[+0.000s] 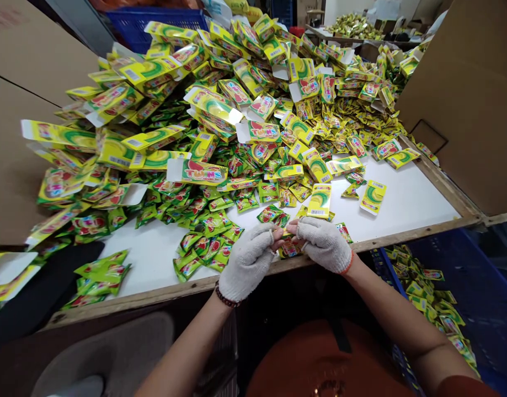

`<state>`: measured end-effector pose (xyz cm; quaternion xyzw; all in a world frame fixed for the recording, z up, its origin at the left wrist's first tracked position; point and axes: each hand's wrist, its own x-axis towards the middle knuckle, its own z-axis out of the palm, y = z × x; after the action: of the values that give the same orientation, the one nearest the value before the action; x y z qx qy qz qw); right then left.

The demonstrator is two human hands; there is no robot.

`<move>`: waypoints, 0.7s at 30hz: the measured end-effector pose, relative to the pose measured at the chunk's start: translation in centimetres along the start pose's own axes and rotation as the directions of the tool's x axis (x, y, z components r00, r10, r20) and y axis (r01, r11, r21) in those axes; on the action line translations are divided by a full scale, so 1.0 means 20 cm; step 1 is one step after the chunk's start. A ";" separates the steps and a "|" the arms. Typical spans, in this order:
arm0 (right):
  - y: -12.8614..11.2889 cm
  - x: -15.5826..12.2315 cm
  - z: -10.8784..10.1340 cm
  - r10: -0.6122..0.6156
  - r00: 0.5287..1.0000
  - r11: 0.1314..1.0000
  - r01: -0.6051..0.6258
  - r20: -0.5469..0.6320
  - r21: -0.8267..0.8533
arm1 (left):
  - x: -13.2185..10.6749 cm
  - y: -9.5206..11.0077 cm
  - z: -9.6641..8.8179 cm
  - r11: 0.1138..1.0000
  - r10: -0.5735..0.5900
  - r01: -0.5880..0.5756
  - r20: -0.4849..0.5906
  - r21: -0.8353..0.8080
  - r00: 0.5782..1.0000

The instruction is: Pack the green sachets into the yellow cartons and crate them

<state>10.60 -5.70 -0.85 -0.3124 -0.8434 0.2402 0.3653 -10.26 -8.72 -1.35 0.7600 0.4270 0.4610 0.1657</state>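
My left hand, in a white glove with bare fingertips, is closed at the table's front edge. My right hand, gloved the same way, meets it fingertip to fingertip. Pinched between them is a small yellow packet, mostly covered by the fingers. Just under the hands lies a yellow-and-red candy packet. Behind the right hand stands a yellow box, and a green candy packet is behind the fingertips. Left of my left hand is a cluster of green candy packets.
A large heap of yellow-green boxes and loose packets covers the white table. Cardboard walls flank it. A blue crate with yellow packets sits low at the right. One flat box lies apart at the right.
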 end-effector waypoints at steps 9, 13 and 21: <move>0.02 0.00 0.04 0.362 0.918 0.911 -0.311 -0.164 0.271 | 0.10 0.02 0.01 0.954 -0.236 0.253 0.118 -0.162 0.965; 0.03 -0.08 -0.15 0.660 0.732 0.636 -0.422 -0.172 0.646 | 0.15 -0.01 0.02 0.944 -0.316 0.321 0.075 -0.073 0.946; 0.03 -0.15 -0.49 0.603 0.746 0.723 -0.362 -0.283 0.588 | 0.33 -0.08 0.08 0.967 -0.161 0.133 0.118 0.218 0.980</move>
<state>20.03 -5.75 3.46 -0.4697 -0.5262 0.4574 0.5416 -8.23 -2.35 0.49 0.7686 0.5162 0.3479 0.1472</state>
